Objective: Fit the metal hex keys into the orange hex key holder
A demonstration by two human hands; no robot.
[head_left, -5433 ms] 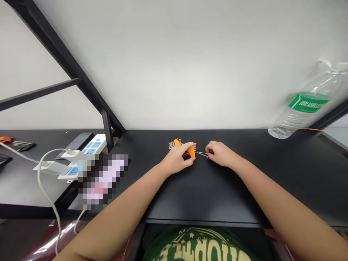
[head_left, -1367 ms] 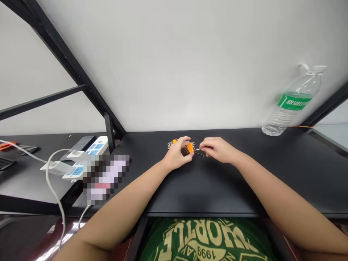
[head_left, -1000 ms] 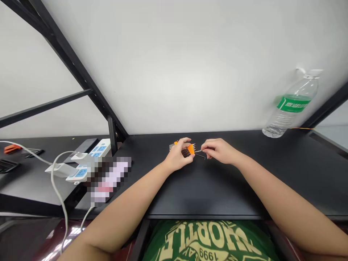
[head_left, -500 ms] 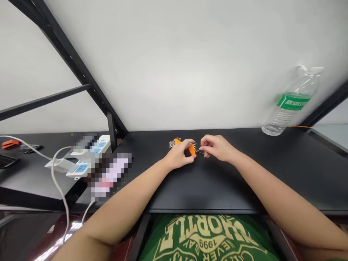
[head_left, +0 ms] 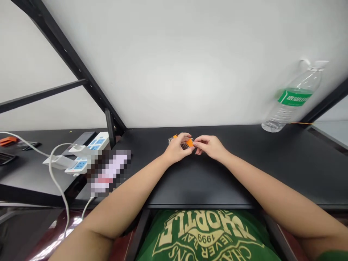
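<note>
My left hand (head_left: 175,150) is closed around a hex key holder (head_left: 189,142), thumb and fingers gripping its orange end piece. Several thin metal hex keys (head_left: 170,140) stick out on the holder's left side, and the palm hides much of the set. My right hand (head_left: 208,146) pinches at the holder's right end, its fingertips against the key ends and almost touching my left fingers. The hex key in that pinch is mostly covered by the fingers. Both hands are just above the black tabletop (head_left: 201,181).
A clear bottle with a green label (head_left: 295,97) leans by the wall at right. A white power strip (head_left: 95,145) with plugs and cables lies left, beside a blurred-out phone-like item (head_left: 111,174). Another orange hex key set (head_left: 9,140) sits far left. A black frame (head_left: 67,54) slants along the left.
My right hand has moved left up to the holder, with the hex key it pinches; the key's length that showed between the hands is now hidden. My left hand keeps its grip.
</note>
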